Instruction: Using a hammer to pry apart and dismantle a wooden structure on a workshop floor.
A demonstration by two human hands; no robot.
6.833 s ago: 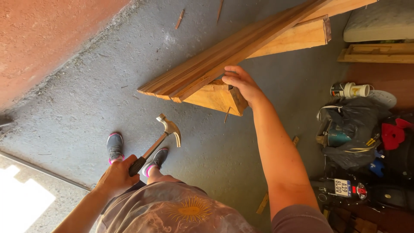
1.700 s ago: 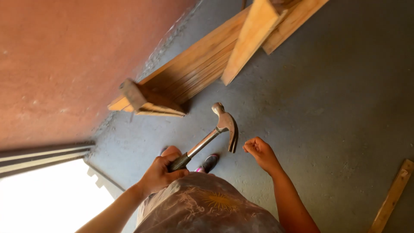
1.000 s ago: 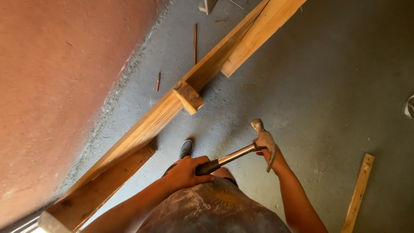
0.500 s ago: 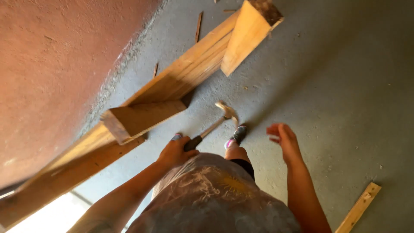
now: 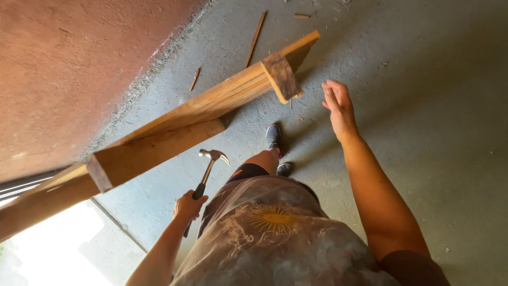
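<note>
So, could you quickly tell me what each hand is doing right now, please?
Left hand: closed around the handle of the claw hammer.
Right hand: open and empty, raised near the end of the wooden beam, not touching it.

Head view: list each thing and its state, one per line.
Left hand: closed around the hammer handle.
Hammer: held, head up.
Right hand: open, empty, fingers spread.
Wooden frame: leaning beside the wall, one end raised.
Wood splinters: lying loose on the floor.
</note>
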